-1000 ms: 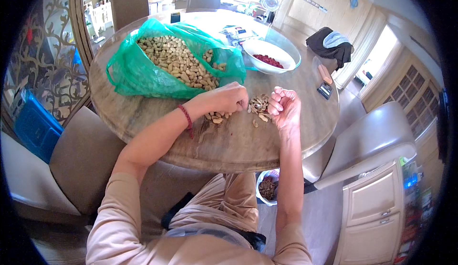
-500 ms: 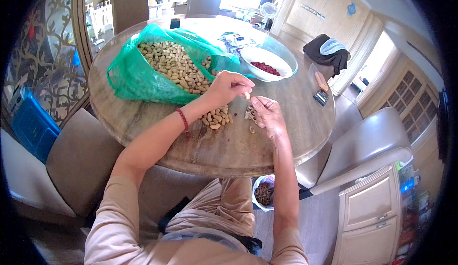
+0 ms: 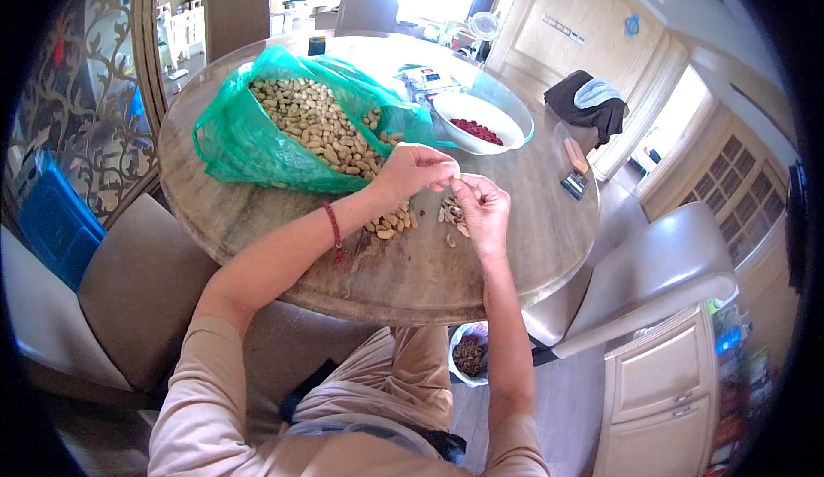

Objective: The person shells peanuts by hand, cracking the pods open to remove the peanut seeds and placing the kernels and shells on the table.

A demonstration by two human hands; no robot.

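My left hand (image 3: 414,173), with a red bracelet at its wrist, is closed in a pinch on a small peanut (image 3: 456,176). The fingertips of my right hand (image 3: 483,212) meet it from the other side, also pinched, and cover most of the nut. Below my left hand lies a small heap of unshelled peanuts (image 3: 393,223). Broken shells (image 3: 451,212) are scattered beside my right hand. Behind my left wrist, a green plastic bag (image 3: 225,144) gapes around many more unshelled peanuts (image 3: 313,125). Beyond my hands stands a white bowl (image 3: 512,131) with red-skinned kernels (image 3: 475,130).
All this rests on a round wooden table (image 3: 386,284). Under its front edge is a bin (image 3: 456,365) holding brown bits like shells. A plastic packet (image 3: 425,82) lies behind the bowl, and a small dark box (image 3: 574,184) near the right rim. Chairs (image 3: 657,275) surround the table.
My hands have drawn together, so both sets of fingertips now meet at the peanut. The right hand has turned more upright. The view has shifted slightly.
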